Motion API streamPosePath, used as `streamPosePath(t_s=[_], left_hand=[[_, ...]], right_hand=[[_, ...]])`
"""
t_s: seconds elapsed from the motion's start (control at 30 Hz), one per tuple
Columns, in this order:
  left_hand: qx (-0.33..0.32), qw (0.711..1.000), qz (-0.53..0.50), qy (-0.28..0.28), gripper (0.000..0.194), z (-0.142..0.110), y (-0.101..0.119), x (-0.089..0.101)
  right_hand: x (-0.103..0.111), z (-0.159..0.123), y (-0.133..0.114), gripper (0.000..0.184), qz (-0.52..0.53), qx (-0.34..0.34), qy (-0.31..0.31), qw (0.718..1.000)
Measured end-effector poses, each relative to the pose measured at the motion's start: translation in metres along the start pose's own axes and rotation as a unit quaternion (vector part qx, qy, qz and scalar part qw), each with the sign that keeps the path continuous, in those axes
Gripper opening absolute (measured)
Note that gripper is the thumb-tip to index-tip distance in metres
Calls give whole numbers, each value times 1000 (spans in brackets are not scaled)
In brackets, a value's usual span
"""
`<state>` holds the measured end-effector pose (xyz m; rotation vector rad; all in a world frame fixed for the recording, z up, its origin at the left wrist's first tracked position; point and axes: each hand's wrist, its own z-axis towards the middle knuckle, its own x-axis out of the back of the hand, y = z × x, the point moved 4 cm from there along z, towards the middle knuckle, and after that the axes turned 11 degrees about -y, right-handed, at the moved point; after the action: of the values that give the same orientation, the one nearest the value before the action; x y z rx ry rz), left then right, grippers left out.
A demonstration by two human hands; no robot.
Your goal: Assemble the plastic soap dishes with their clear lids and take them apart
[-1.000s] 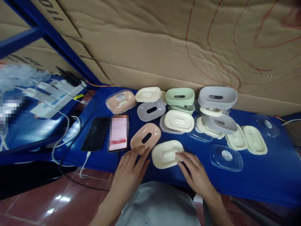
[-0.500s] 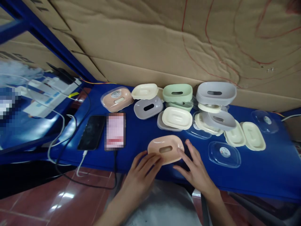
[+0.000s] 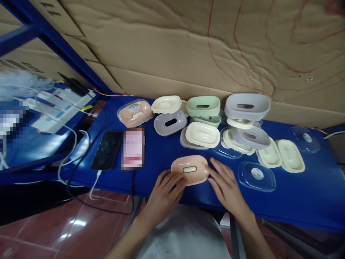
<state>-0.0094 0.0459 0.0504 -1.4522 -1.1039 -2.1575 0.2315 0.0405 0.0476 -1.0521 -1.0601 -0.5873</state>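
A peach soap dish lies in front of me with its long side running left to right. Cream plastic shows through its slot, from the cream tray beneath it; the rest of that tray is hidden. My left hand grips the dish's near left rim, its fingers bent over the edge. At the right end, my right hand has its thumb and fingers against the rim. Behind the dish, a cream tray rests on a grey dish.
Green dishes and a grey dish are stacked at the back. Clear lids and cream trays lie to the right. Left are two phones with cables, a lidded peach dish and a power strip.
The peach dish has moved right from beside the cream tray to over it, and has settled so cream now fills its slot. Both hands have closed in on its rim.
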Motion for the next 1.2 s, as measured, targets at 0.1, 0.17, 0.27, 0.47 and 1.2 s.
streamPosePath(t_s=[0.1, 0.17, 0.27, 0.47, 1.2], left_hand=[[1, 1000, -31, 3, 31, 2, -6, 7], [0, 999, -37, 14, 36, 2, -9, 11], [23, 998, -49, 29, 46, 2, -16, 12], [-3, 994, -107, 3, 24, 10, -13, -1], [2, 988, -147, -37, 73, 7, -3, -26]], right_hand=[[26, -17, 23, 49, -25, -72, 74, 994], [42, -43, 43, 45, -45, -126, 102, 986], [53, -95, 75, 59, -82, -217, 91, 969], [47, -137, 85, 62, -56, -217, 49, 973], [-25, -48, -29, 80, -65, -20, 78, 995]])
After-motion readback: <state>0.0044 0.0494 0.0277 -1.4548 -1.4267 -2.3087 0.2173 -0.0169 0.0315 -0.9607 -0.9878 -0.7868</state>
